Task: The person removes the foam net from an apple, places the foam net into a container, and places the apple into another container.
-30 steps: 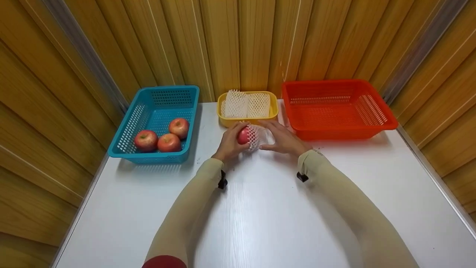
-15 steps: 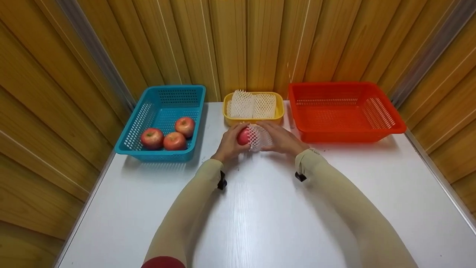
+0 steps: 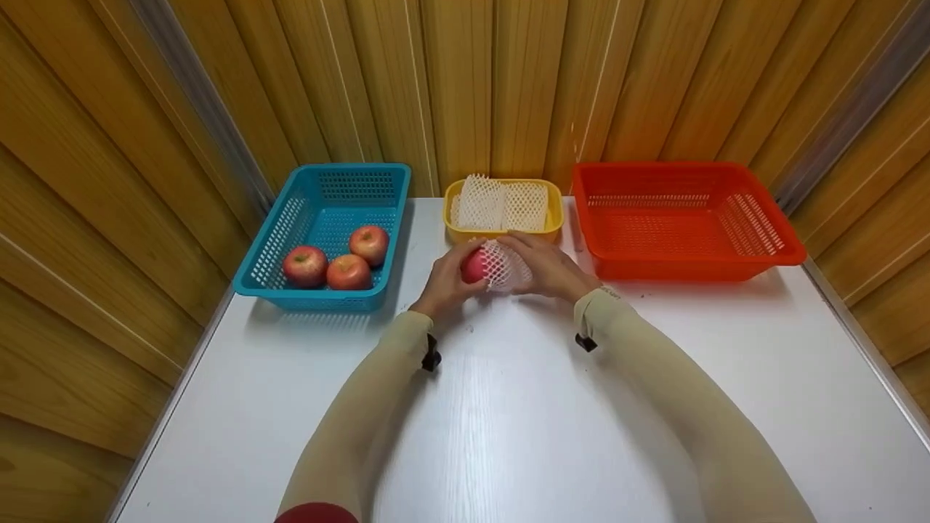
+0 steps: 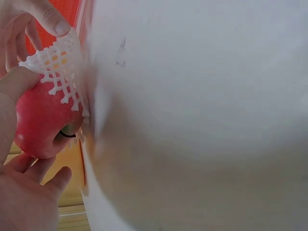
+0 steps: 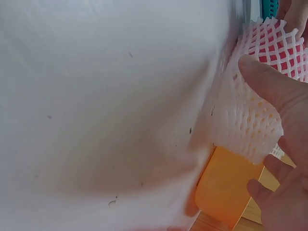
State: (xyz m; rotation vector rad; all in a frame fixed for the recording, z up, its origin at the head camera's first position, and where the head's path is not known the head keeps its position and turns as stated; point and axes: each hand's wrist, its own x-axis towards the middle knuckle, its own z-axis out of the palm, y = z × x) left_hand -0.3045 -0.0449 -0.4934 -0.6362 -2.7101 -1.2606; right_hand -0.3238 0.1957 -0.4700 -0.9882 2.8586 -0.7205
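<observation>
Over the table, in front of the yellow tray, my left hand [image 3: 445,282] holds a red apple [image 3: 474,266] between thumb and fingers. A white foam net sleeve [image 3: 507,267] covers the apple's right side, while the left side is bare. The left wrist view shows the apple's stem hollow [image 4: 68,131] outside the netting. My right hand [image 3: 550,270] grips the sleeve from the right, its thumb [image 5: 264,79] lying on the mesh. Past the apple, the sleeve's far part hangs loose in the right wrist view.
Three apples sit in a blue basket [image 3: 320,293] at the left. Folded foam nets [image 3: 483,203] lie in a yellow tray [image 3: 556,211] at the back, beside a red basket [image 3: 690,270] on the right. Wood-patterned panels [image 3: 458,87] enclose the white table [image 3: 523,407].
My right hand has closed in on the foam net, its fingers and thumb now nearer the apple. The left hand keeps its hold. The head view has turned slightly left.
</observation>
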